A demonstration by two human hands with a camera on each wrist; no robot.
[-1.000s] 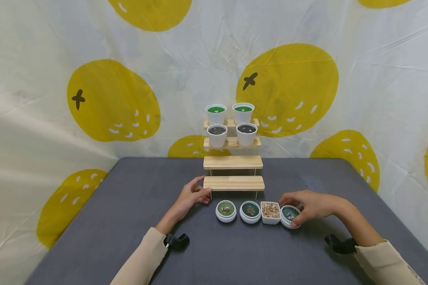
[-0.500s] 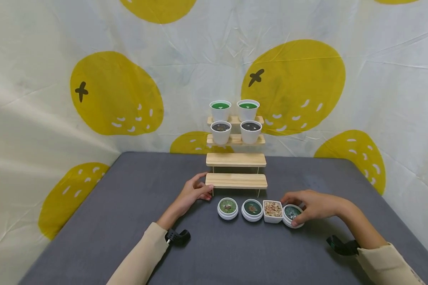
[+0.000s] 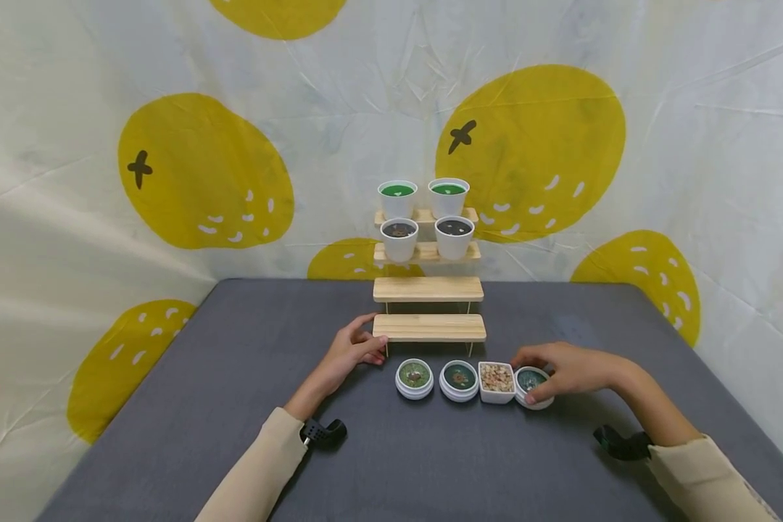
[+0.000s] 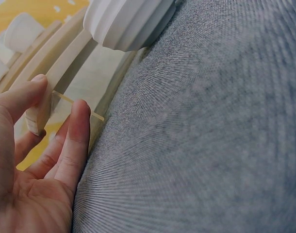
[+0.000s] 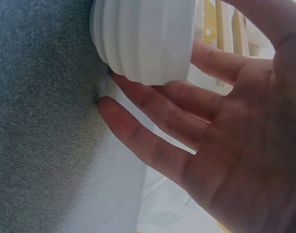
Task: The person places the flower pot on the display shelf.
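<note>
My left hand point(image 3: 349, 355) pinches the left end of the lowest wooden step point(image 3: 429, 328) of a tiered stand, thumb on the front edge and a finger behind. The left wrist view shows that step's clear leg beside the fingers. My right hand point(image 3: 576, 368) holds a small round white pot point(image 3: 528, 380) with a dark green top, thumb at its near rim and fingers on the far side. In the right wrist view this ribbed pot point(image 5: 143, 43) stands at the cloth. A square white dish point(image 3: 497, 379) of tan and white pebbles sits against its left side.
Two more round white pots, one with a light green top point(image 3: 414, 375) and one dark green point(image 3: 460, 377), stand left of the dish. White cups fill the stand's upper steps: green-topped point(image 3: 398, 196) above dark-topped point(image 3: 454, 238). The second-lowest step point(image 3: 428, 289) is bare. A fruit-print curtain point(image 3: 365, 109) hangs behind.
The head view has shifted slightly. My right thumb has slid a little leftward along the pot's near rim. The left hand keeps its place at the stand.
</note>
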